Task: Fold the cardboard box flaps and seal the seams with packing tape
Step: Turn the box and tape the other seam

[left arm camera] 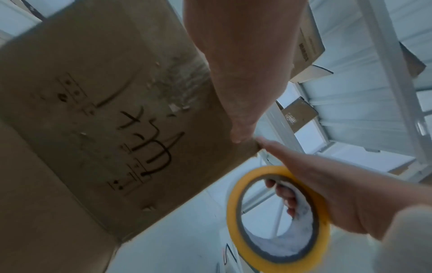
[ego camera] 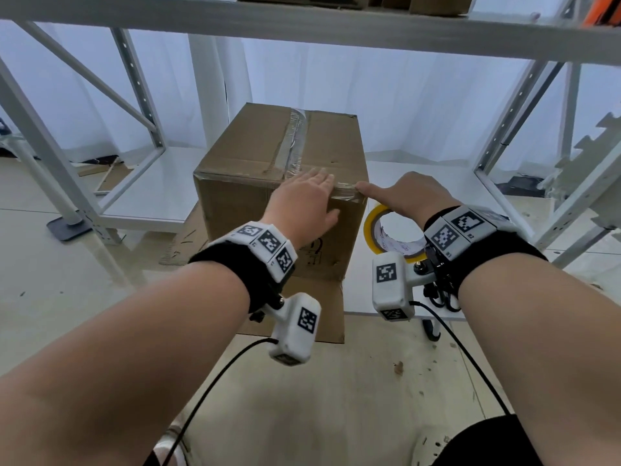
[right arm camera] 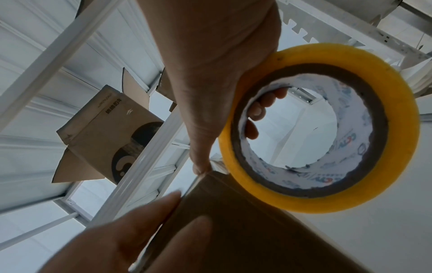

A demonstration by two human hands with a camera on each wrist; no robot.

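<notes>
Brown corrugated cardboard box (ego camera: 268, 183) stood closed in front of you on a white shelf board (ego camera: 420, 183), a clear tape strip (ego camera: 294, 142) running along its top seam. Your left hand (ego camera: 304, 203) lay flat with straight fingers over the box's near top edge. Your right hand (ego camera: 413, 196), just beside the box's right corner, gripped the yellow roll of packing tape (ego camera: 386, 233), fingers hooked through its core, thumb touching that corner.
</notes>
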